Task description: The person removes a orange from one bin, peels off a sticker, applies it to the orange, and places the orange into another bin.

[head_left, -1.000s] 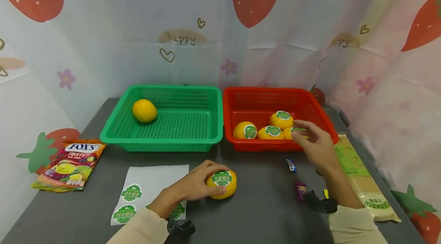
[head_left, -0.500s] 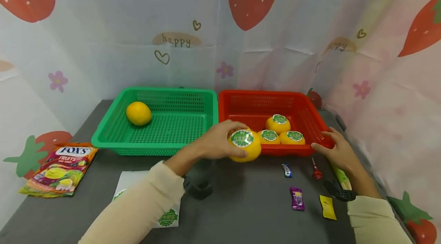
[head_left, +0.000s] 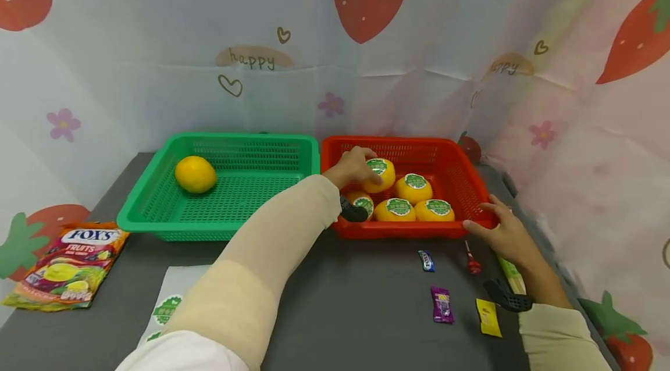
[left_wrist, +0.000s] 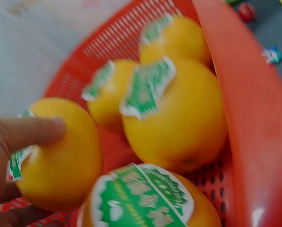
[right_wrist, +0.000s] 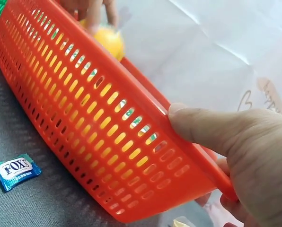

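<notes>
My left hand (head_left: 355, 167) holds an orange (head_left: 384, 175) with a green-and-white sticker, inside the red basket (head_left: 345, 230) at its left. The left wrist view shows the thumb across this orange (left_wrist: 70, 156), with the other fingers partly hidden behind and below it. Several more stickered oranges (head_left: 413, 188) lie in the basket around it. My right hand (head_left: 510, 234) grips the basket's front right corner. Seen from the right wrist, its thumb lies on the red rim (right_wrist: 150, 106) and its fingers curl round the far side.
Left of the red basket, a green basket (head_left: 220, 230) contains one orange (head_left: 195, 174) with no visible sticker. A sticker sheet (head_left: 170, 295) lies partly under my left arm. Wrapped candies (head_left: 442, 304) and a red lollipop (head_left: 473, 266) lie in front. A FOX'S bag (head_left: 70, 269) lies far left.
My left hand has carried the orange from the table up into the red basket. My right hand has moved from over the oranges to the basket's right corner and taken hold of it.
</notes>
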### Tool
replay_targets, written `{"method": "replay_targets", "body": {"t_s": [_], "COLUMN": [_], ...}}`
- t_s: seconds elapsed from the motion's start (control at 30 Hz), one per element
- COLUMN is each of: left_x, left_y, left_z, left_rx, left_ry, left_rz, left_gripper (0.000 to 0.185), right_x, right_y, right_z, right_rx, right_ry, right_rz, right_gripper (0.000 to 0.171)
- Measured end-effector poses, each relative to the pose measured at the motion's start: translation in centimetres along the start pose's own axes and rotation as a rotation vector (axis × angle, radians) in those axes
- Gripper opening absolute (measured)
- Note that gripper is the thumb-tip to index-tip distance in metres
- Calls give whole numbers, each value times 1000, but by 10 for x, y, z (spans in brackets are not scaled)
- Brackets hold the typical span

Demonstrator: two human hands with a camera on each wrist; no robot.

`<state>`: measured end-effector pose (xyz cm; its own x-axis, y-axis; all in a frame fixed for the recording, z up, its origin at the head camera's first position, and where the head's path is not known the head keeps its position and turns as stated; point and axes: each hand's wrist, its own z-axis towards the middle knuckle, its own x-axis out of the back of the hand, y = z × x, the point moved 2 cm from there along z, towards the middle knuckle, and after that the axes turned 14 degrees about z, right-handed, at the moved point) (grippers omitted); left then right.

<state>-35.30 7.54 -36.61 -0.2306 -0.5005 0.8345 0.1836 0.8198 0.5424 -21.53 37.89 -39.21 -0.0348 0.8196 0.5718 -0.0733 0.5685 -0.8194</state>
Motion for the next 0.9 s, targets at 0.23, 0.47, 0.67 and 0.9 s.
{"method": "replay_targets", "body": {"t_s": [0.23,0.47,0.67,0.9], "left_x": [-11,13,62,115], "left_y": [-23,-13,-10,-51], "left_z": [-2,-15,-53,-121], "left_rx": [9,-127,-236,-326], "left_ry": [-54,-33,41,220], "left_rz": [36,32,-44,-56], "left_gripper": [63,69,67,61], "right_x": [-11,-8,-5,-7], "right_y": [-6,-2,1,2], "right_z": [1,-1,-3,-4], "right_rx": [20,27,21,20], "right_ry": [9,19,29,45], "right_rz": [9,17,18,8], "right_gripper": [83,83,85,84]}}
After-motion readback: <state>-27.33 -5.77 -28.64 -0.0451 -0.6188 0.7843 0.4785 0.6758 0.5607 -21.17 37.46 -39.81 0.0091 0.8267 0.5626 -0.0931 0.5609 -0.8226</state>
